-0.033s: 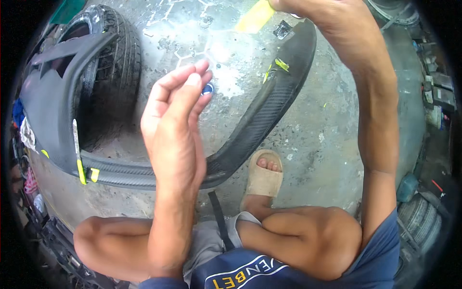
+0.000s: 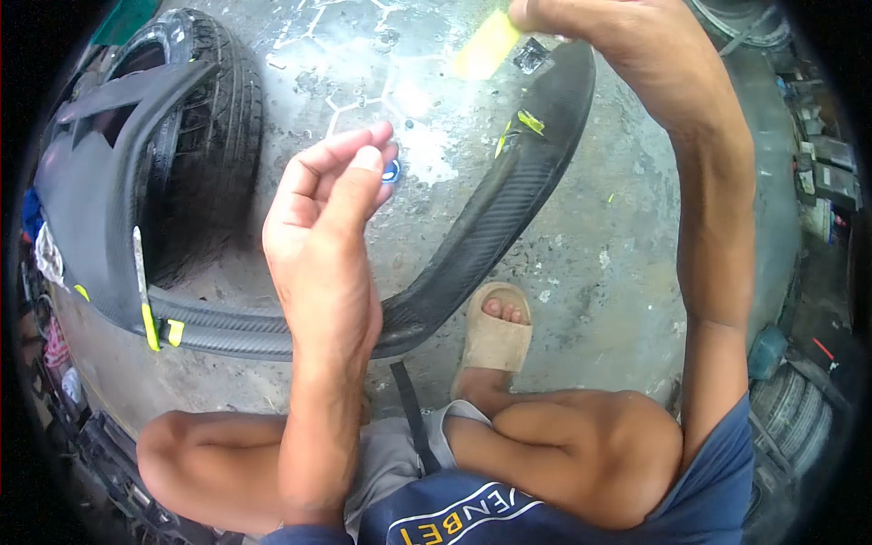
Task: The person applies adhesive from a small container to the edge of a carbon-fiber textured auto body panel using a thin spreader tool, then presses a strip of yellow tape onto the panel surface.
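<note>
A long, curved black trim piece (image 2: 490, 213) with a carbon-weave texture lies on the floor before me, bits of yellow tape (image 2: 530, 123) stuck to it. Above its middle, my left hand (image 2: 322, 218) is closed, fingers curled with the thumb against them. A small blue and white round thing (image 2: 391, 171) shows at its fingertips; its kind is unclear. At the top edge my right hand (image 2: 595, 23) pinches a translucent yellow piece of tape (image 2: 486, 47) beside the trim's far end. The frame edge cuts off part of that hand.
A tire (image 2: 218, 136) stands at the left within the trim's curve. A pale narrow strip (image 2: 139, 263) with a yellow end crosses the trim's left part. Near its far tip is a shiny dark scrap (image 2: 531, 56). My sandalled foot (image 2: 500, 327) rests close to the trim.
The yellow tape has shifted slightly right and down with my right hand. My left hand's fingers have moved a little; its grip looks the same.
</note>
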The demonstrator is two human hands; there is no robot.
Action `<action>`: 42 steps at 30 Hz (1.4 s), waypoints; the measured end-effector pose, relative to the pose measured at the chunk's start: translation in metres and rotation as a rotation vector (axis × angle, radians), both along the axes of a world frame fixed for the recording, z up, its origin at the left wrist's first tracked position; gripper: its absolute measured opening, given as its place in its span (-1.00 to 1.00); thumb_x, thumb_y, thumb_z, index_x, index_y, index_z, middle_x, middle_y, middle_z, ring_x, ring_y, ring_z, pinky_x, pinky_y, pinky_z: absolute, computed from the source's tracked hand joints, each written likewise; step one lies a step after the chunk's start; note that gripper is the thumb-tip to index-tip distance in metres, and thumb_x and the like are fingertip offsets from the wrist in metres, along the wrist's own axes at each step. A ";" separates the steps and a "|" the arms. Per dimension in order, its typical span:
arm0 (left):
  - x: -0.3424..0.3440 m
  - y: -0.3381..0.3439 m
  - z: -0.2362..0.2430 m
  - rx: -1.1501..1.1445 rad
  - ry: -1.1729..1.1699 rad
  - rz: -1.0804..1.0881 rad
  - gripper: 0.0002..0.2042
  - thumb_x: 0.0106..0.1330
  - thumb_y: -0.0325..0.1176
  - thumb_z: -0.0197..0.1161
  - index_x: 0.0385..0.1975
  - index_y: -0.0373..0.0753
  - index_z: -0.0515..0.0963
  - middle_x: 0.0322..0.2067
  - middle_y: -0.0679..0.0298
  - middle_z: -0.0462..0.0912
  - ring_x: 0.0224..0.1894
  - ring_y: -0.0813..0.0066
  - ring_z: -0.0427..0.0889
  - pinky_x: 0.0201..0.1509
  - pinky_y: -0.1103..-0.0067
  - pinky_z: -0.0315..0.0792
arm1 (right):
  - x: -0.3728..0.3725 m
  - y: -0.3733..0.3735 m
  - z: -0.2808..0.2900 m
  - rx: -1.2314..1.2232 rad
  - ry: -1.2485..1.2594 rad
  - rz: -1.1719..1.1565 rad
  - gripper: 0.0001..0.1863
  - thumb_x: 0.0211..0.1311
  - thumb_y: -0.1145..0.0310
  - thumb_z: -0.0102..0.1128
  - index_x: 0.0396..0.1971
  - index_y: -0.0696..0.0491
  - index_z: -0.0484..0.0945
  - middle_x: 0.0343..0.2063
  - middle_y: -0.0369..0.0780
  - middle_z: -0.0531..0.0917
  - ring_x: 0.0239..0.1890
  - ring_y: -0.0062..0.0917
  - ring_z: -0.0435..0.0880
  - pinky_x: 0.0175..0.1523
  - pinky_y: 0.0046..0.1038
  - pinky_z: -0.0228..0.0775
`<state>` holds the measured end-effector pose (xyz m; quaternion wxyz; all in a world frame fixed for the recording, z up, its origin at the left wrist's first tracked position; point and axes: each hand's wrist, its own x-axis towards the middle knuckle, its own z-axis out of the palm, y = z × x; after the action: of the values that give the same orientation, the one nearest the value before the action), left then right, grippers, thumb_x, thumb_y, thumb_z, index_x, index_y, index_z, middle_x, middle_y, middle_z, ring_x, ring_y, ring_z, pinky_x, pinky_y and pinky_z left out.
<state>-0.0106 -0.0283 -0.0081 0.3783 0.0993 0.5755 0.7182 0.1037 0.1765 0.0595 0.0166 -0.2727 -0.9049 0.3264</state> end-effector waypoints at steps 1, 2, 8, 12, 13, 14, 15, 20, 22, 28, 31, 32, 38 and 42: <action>0.001 -0.001 -0.003 -0.039 0.080 -0.047 -0.74 0.34 -0.50 0.28 0.00 -0.39 0.53 -0.03 0.13 0.67 0.03 0.45 0.63 0.12 0.57 0.47 | -0.002 0.000 0.005 0.001 -0.042 -0.004 -0.70 0.18 0.15 0.23 -0.36 0.10 0.71 -0.53 -0.16 0.69 -0.48 -0.44 0.62 -0.31 -0.39 0.44; 0.005 0.001 -0.006 -0.039 0.158 -0.077 -0.74 0.34 -0.52 0.27 0.00 -0.39 0.54 -0.04 0.13 0.68 0.02 0.46 0.63 0.10 0.58 0.48 | -0.004 0.000 0.008 0.010 -0.083 -0.008 -0.70 0.17 0.15 0.23 -0.37 0.10 0.71 -0.53 -0.17 0.69 -0.48 -0.44 0.62 -0.31 -0.39 0.44; 0.022 0.009 -0.012 -0.069 0.410 -0.242 -0.71 0.33 -0.55 0.24 0.04 -0.37 0.57 -0.10 0.19 0.68 -0.04 0.53 0.63 0.02 0.61 0.50 | -0.020 0.002 0.007 0.023 -0.194 0.008 -0.70 0.17 0.15 0.22 -0.38 0.10 0.71 -0.53 -0.18 0.68 -0.48 -0.46 0.61 -0.31 -0.40 0.43; 0.027 0.013 -0.012 -0.085 0.269 -0.331 -0.71 0.34 -0.55 0.22 0.05 -0.40 0.55 -0.10 0.17 0.68 -0.06 0.57 0.61 0.02 0.62 0.50 | -0.023 0.001 0.008 0.029 -0.229 -0.004 -0.70 0.17 0.15 0.22 -0.39 0.10 0.71 -0.54 -0.18 0.68 -0.48 -0.47 0.61 -0.32 -0.40 0.43; 0.027 0.014 -0.010 -0.071 0.157 -0.324 -0.69 0.35 -0.56 0.22 0.08 -0.40 0.51 -0.09 0.16 0.67 -0.06 0.57 0.61 0.02 0.63 0.50 | -0.023 0.001 0.009 0.027 -0.237 -0.008 -0.70 0.17 0.15 0.22 -0.40 0.10 0.72 -0.54 -0.19 0.68 -0.48 -0.47 0.61 -0.32 -0.41 0.42; 0.026 0.016 -0.009 -0.057 0.045 -0.316 -0.66 0.35 -0.57 0.21 0.12 -0.41 0.48 -0.08 0.15 0.66 -0.06 0.58 0.61 0.03 0.63 0.50 | -0.024 0.000 0.009 0.028 -0.243 -0.012 -0.70 0.16 0.15 0.22 -0.40 0.10 0.72 -0.54 -0.19 0.68 -0.49 -0.47 0.61 -0.32 -0.41 0.42; 0.026 0.017 -0.008 -0.043 -0.067 -0.308 -0.63 0.35 -0.58 0.20 0.15 -0.41 0.44 -0.07 0.14 0.66 -0.06 0.58 0.61 0.04 0.64 0.50 | -0.024 0.001 0.010 0.027 -0.248 -0.013 -0.70 0.16 0.15 0.22 -0.40 0.10 0.72 -0.54 -0.19 0.68 -0.49 -0.47 0.61 -0.32 -0.41 0.42; 0.026 0.019 -0.009 0.027 -0.117 -0.299 -0.52 0.34 -0.63 0.17 0.26 -0.39 0.28 -0.05 0.13 0.64 -0.06 0.57 0.60 0.06 0.65 0.48 | -0.026 0.001 0.013 0.027 -0.270 -0.029 -0.70 0.16 0.15 0.21 -0.41 0.10 0.72 -0.55 -0.20 0.68 -0.49 -0.49 0.60 -0.32 -0.42 0.42; 0.027 0.019 -0.008 0.016 -0.057 -0.292 -0.51 0.34 -0.64 0.17 0.27 -0.38 0.27 -0.05 0.13 0.64 -0.05 0.56 0.60 0.06 0.65 0.47 | -0.027 0.000 0.014 0.024 -0.270 -0.032 -0.70 0.16 0.15 0.21 -0.42 0.10 0.72 -0.55 -0.20 0.68 -0.49 -0.49 0.60 -0.32 -0.42 0.41; 0.030 0.016 -0.015 0.050 0.109 -0.288 -0.50 0.32 -0.64 0.18 0.27 -0.36 0.27 -0.06 0.11 0.64 -0.03 0.53 0.59 0.07 0.64 0.45 | -0.027 0.002 0.016 -0.098 -0.305 -0.082 -0.70 0.16 0.15 0.21 -0.45 0.09 0.72 -0.58 -0.25 0.65 -0.51 -0.53 0.55 -0.35 -0.45 0.38; 0.034 0.014 -0.008 0.016 0.052 -0.234 -0.49 0.31 -0.62 0.20 0.27 -0.37 0.27 -0.06 0.11 0.64 -0.02 0.53 0.59 0.06 0.64 0.44 | -0.031 0.000 0.020 -0.104 -0.408 -0.104 -0.70 0.18 0.15 0.21 -0.48 0.10 0.70 -0.61 -0.28 0.63 -0.53 -0.55 0.54 -0.38 -0.44 0.36; 0.035 0.014 -0.007 -0.013 0.058 -0.214 -0.48 0.31 -0.62 0.21 0.27 -0.37 0.27 -0.06 0.10 0.64 -0.02 0.53 0.58 0.06 0.64 0.45 | -0.037 -0.003 0.021 -0.089 -0.465 -0.119 -0.69 0.18 0.16 0.20 -0.48 0.11 0.69 -0.62 -0.28 0.62 -0.54 -0.54 0.54 -0.38 -0.43 0.36; 0.037 0.011 -0.012 -0.064 0.282 -0.201 -0.59 0.31 -0.59 0.24 0.16 -0.43 0.44 -0.08 0.11 0.65 -0.11 0.56 0.60 -0.02 0.63 0.49 | -0.036 -0.003 0.014 -0.025 -0.446 -0.053 -0.70 0.19 0.17 0.19 -0.47 0.12 0.68 -0.62 -0.26 0.62 -0.54 -0.53 0.54 -0.38 -0.41 0.37; 0.042 0.012 -0.012 -0.055 0.338 -0.224 -0.66 0.31 -0.58 0.23 0.09 -0.45 0.54 -0.13 0.17 0.66 -0.22 0.61 0.60 -0.10 0.66 0.50 | -0.031 -0.001 0.006 -0.001 -0.424 -0.016 -0.70 0.19 0.17 0.19 -0.47 0.12 0.68 -0.62 -0.26 0.62 -0.54 -0.52 0.54 -0.38 -0.40 0.37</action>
<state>0.0319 -0.0160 -0.0204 0.3565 0.2713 0.6355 0.6289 0.0727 0.1756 0.0658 -0.1715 -0.3426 -0.8858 0.2618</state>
